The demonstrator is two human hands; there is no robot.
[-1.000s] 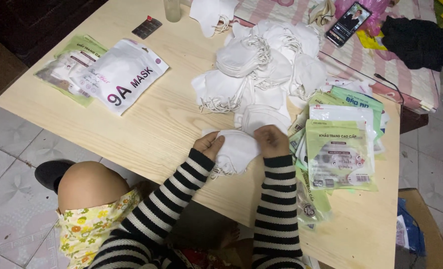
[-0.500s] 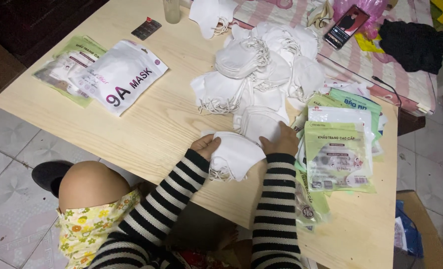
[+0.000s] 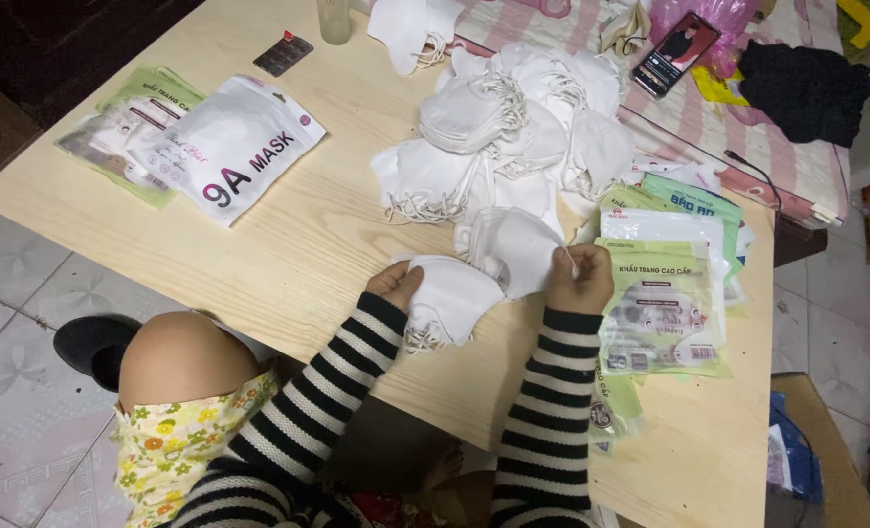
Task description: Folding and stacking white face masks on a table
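Note:
I sit at a light wooden table (image 3: 288,244), my arms in black-and-white striped sleeves. My left hand (image 3: 396,286) presses a stack of white face masks (image 3: 449,298) against the table near its front edge. My right hand (image 3: 580,279) pinches the edge of another white mask (image 3: 513,244) that lies just above the stack, lifting its right side. Behind both hands spreads a big loose pile of white masks (image 3: 513,127) with elastic loops.
Green-and-clear mask packets (image 3: 665,293) lie to the right of my right hand. White and green packets (image 3: 200,142) sit at the table's left. A phone (image 3: 674,39), a black cloth (image 3: 806,88) and a glass (image 3: 335,18) lie at the back. My bare knee (image 3: 180,357) shows below.
My right hand has moved right and up from the stack and taken hold of another mask from the pile's front edge. My left hand stays on the stack.

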